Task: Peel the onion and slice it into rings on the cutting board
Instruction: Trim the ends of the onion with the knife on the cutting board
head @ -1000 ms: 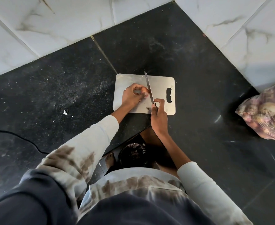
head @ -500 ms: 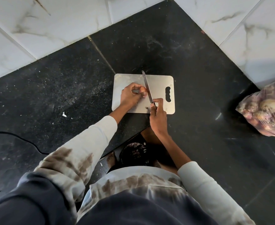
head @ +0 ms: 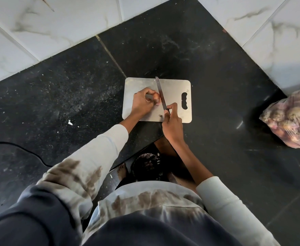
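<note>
A pale rectangular cutting board (head: 176,89) with a handle slot lies on the black countertop. My left hand (head: 143,102) curls around the onion (head: 156,95), of which only a small brownish patch shows between the fingers. My right hand (head: 172,123) grips the handle of a knife (head: 160,92), whose long blade points away from me and rests against the onion's right side, beside my left fingertips. A small dark scrap (head: 160,115) lies on the board near my right hand.
A clear plastic bag of onions (head: 291,119) sits at the right edge of the counter. White marble-tile walls (head: 57,23) close the corner behind the board. A black cable (head: 21,148) runs across the left. A dark bin (head: 148,166) stands below the counter edge.
Both hands and the knife hold nearly the same pose; the blade sits slightly closer against the onion. The view shifted a little.
</note>
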`<act>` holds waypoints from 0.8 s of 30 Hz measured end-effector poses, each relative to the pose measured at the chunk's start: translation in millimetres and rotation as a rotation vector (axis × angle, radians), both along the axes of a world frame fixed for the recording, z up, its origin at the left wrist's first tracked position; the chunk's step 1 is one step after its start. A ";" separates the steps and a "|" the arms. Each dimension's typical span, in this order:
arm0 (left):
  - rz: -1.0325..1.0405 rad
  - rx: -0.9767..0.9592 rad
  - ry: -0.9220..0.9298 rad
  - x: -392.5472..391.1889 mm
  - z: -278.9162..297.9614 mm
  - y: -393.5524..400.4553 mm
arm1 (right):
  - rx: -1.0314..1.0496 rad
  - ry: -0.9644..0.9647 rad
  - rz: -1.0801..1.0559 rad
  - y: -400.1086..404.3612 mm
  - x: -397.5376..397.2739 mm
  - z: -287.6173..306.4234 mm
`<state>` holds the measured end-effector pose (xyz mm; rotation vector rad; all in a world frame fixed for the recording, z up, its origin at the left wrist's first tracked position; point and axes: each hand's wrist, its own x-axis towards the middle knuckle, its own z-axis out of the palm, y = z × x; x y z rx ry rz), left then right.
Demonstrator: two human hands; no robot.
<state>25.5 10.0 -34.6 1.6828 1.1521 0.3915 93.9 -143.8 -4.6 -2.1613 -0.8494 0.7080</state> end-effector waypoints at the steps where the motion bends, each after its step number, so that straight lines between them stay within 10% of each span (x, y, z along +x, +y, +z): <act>1: -0.001 0.008 -0.013 -0.6 -0.7 -0.6 | 0.004 -0.004 -0.001 1.2 -1.7 0.6; 24: -0.034 0.072 -0.034 3.0 3.8 -1.7 | -0.033 -0.047 0.032 22.9 9.5 -2.3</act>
